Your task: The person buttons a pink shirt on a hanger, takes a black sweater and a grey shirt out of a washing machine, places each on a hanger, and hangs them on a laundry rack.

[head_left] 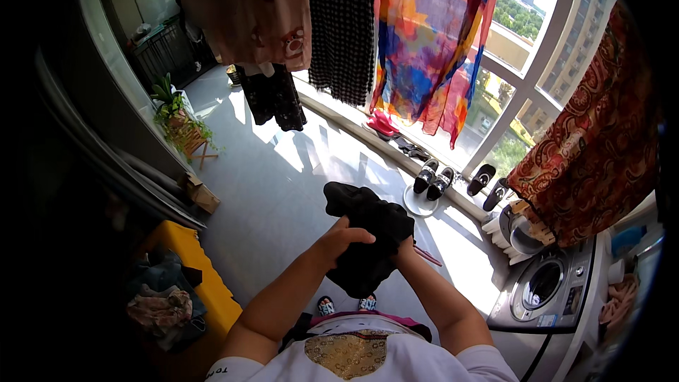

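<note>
A bunched black garment (pixel 371 233) hangs in front of my body between my two hands; its exact kind is hidden by the folds. My left hand (pixel 344 240) grips its left side, the thumb lying across the cloth and the other fingers behind it. At the right edge of the cloth, my right hand (pixel 405 251) is closed, with most of its fingers hidden. Beside that hand a thin reddish rod (pixel 428 257) sticks out, perhaps part of a clothes hanger.
Overhead hang a pink garment (pixel 247 10), a multicoloured scarf (pixel 435 35) and a red patterned cloth (pixel 587 148). A washing machine (pixel 548 286) stands at the right. Slippers (pixel 433 178) line the window side. Clothes lie by a yellow box (pixel 201 269) at the left, and a plant (pixel 177 117) stands farther off.
</note>
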Tool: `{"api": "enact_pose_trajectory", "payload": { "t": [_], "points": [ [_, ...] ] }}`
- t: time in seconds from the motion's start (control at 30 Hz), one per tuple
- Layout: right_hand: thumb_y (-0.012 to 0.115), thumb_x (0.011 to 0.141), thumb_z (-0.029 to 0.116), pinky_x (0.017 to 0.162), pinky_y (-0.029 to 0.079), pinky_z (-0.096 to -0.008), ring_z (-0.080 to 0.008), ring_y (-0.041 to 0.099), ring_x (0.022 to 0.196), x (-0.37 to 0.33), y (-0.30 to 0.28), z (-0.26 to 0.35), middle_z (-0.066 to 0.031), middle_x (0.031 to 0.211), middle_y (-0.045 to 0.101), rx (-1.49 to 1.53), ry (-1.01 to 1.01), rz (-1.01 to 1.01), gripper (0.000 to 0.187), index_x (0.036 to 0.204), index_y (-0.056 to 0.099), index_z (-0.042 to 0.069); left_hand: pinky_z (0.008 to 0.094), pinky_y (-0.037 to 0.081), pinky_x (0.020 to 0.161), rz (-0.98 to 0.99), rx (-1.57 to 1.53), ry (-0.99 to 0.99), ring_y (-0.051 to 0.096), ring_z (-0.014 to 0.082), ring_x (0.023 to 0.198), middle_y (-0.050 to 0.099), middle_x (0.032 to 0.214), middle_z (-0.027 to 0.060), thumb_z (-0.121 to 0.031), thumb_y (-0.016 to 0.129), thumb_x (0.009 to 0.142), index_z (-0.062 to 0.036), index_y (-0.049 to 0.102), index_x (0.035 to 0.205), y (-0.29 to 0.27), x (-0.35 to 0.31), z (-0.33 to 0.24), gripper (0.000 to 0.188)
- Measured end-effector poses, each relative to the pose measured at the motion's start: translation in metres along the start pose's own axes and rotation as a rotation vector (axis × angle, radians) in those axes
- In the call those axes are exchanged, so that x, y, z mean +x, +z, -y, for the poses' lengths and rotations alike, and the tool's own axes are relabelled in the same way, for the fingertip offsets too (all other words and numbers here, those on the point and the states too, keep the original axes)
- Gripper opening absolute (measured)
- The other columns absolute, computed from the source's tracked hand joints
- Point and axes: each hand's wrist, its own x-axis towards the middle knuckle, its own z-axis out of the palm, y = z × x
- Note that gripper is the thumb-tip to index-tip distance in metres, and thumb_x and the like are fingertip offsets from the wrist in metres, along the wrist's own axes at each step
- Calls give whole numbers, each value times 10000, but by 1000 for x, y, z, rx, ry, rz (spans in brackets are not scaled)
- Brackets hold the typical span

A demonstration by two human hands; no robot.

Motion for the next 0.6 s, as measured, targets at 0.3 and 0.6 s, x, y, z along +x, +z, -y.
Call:
{"api": "enact_pose_trajectory", "payload": {
  "t": [0.3,0.6],
  "points": [
    [684,780,148,868,455,-306,-168,557,1001,-43,60,-59,-48,1126,573,1370,492,240,536,1278,493,95,361,488,870,-443,1259,120,621,303,978,642,1051,174,-191,753,616,-14,563,1128,-20,10,-7,575],
    [500,890,537,943,393,-306,-191,497,1142,0,29,15,-72,1286,502,1267,775,468,687,1346,386,35,427,523,772,-366,1778,-126,621,386,903,509,1130,265,-407,704,628,7,525,1135,-6,13,-18,679]
  ]
}}
